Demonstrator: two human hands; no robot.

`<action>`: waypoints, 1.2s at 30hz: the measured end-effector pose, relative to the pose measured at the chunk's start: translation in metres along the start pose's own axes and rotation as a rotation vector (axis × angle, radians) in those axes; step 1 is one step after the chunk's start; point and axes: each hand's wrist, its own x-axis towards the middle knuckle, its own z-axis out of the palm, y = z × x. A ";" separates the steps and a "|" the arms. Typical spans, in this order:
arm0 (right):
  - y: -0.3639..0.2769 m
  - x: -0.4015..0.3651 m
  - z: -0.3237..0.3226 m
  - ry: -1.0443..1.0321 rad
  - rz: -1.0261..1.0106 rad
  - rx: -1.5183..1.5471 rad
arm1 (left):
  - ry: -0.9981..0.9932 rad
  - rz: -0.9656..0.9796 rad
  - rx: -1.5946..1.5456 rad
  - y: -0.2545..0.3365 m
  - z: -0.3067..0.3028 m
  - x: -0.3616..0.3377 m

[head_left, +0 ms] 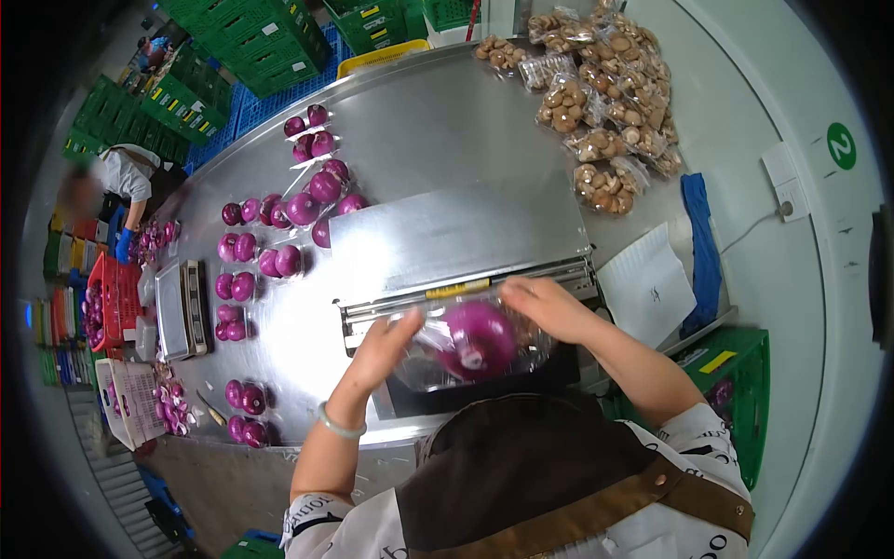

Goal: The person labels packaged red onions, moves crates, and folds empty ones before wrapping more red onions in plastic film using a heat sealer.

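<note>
A large red onion [478,340], blurred by motion, sits in clear plastic film [424,340] between my two hands in front of the steel wrapping machine [456,238]. My left hand [380,352] is closed on the film at the onion's left side. On the other side my right hand [549,307] grips the film, thumb on top and its other fingers partly hidden. Further left on the steel table lie several pairs of red onions [281,262], some in shiny wrap.
Bagged mushrooms [610,112] are heaped at the back right. Nearby are a paper sheet [649,291] and a blue cloth [700,247]. Left stand a scale [182,312], a knife [212,408] and a red crate [116,300]. A co-worker [130,177] wears blue gloves.
</note>
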 end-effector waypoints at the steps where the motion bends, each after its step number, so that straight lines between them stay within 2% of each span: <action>1: -0.005 -0.017 0.005 -0.066 0.048 0.045 | -0.017 -0.001 0.039 -0.008 0.004 -0.017; 3: 0.020 -0.035 0.023 -0.044 0.019 -0.029 | 0.015 -0.040 0.062 -0.023 0.022 -0.038; 4: 0.033 -0.040 0.031 0.000 0.005 -0.188 | 0.000 -0.096 0.119 -0.053 0.024 -0.033; 5: 0.008 -0.051 0.033 -0.068 0.294 -0.127 | 0.018 -0.053 0.170 -0.063 0.033 -0.033; 7: 0.038 -0.050 0.047 -0.054 0.377 -0.152 | 0.007 -0.071 0.215 -0.090 0.041 -0.023; 9: 0.108 -0.036 0.066 0.176 0.060 -0.220 | 0.078 0.035 0.274 -0.118 0.049 -0.006; 10: 0.126 -0.031 0.070 0.251 0.028 -0.174 | 0.155 0.060 0.378 -0.131 0.052 0.004; 11: 0.131 -0.029 0.070 0.311 0.085 -0.112 | 0.230 0.086 0.482 -0.140 0.055 0.012; 13: 0.130 -0.033 0.063 0.328 0.219 0.030 | 0.333 0.064 0.692 -0.118 0.058 0.004; 14: 0.133 -0.036 0.063 0.355 0.277 0.086 | 0.349 0.009 0.547 -0.121 0.057 0.002; 15: 0.138 -0.042 0.065 0.404 0.217 0.114 | 0.366 -0.045 0.404 -0.124 0.054 0.000; 18: 0.167 -0.051 0.082 0.598 0.003 0.200 | 0.492 0.273 0.227 -0.170 0.049 -0.002; 20: 0.178 -0.055 0.088 0.672 -0.020 0.267 | 0.526 0.338 -0.031 -0.190 0.052 -0.003; 21: 0.170 -0.059 0.090 0.709 -0.029 0.300 | 0.540 0.366 -0.163 -0.180 0.059 -0.009; 22: 0.162 -0.065 0.092 0.690 0.016 0.374 | 0.485 0.244 -0.373 -0.170 0.063 -0.018; 25: 0.167 -0.094 0.090 0.793 -0.049 0.466 | 0.558 0.327 -0.200 -0.164 0.055 -0.018; 26: 0.158 -0.114 0.089 0.838 -0.028 0.500 | 0.636 0.559 0.109 -0.178 0.046 -0.009; 30: 0.186 -0.176 0.096 1.026 -0.011 0.324 | 0.456 0.379 0.576 -0.171 0.049 -0.016; 32: 0.234 -0.175 0.113 1.150 0.056 0.236 | 0.431 0.550 0.803 -0.181 0.063 0.002; 34: 0.274 -0.160 0.135 1.275 0.113 -0.083 | 0.388 0.800 0.980 -0.185 0.074 0.019; 35: 0.278 -0.146 0.147 1.342 0.112 -0.246 | 0.363 0.848 1.016 -0.180 0.082 0.027; 36: 0.280 -0.132 0.156 1.350 0.174 -0.170 | 0.334 0.893 1.055 -0.171 0.092 0.033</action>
